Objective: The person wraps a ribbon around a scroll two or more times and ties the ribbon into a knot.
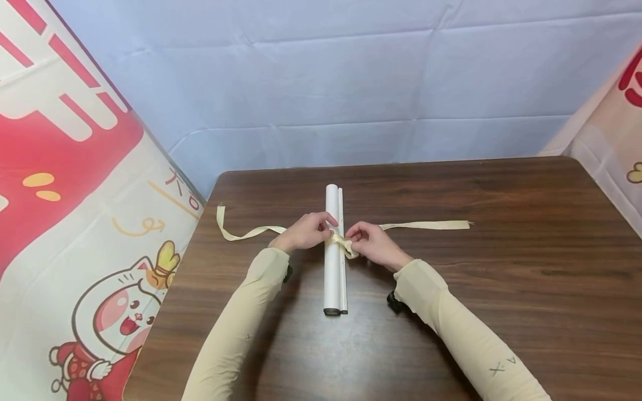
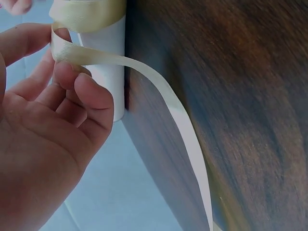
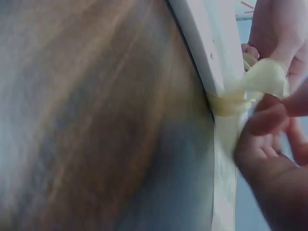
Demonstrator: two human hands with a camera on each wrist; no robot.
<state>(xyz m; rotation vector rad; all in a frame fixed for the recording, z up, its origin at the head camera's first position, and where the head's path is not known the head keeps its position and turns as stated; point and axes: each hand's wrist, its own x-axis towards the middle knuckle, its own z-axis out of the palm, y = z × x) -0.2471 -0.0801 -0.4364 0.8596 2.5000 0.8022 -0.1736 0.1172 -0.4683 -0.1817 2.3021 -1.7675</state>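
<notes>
Pinching the cream ribbon (image 1: 341, 241) round the white roll (image 1: 332, 273) with left hand (image 1: 307, 231) at its nine o'clock and right hand (image 1: 376, 245) at its three, best draw both sides snug evenly, without twisting or denting.

Ribbon (image 1: 426, 225) partly hidden behind the fingers (image 1: 361, 228)
Below, the head view cuts off the bench (image 1: 526, 267); the right wrist view blurs its grain and crops the white scroll (image 3: 225, 192).
</notes>
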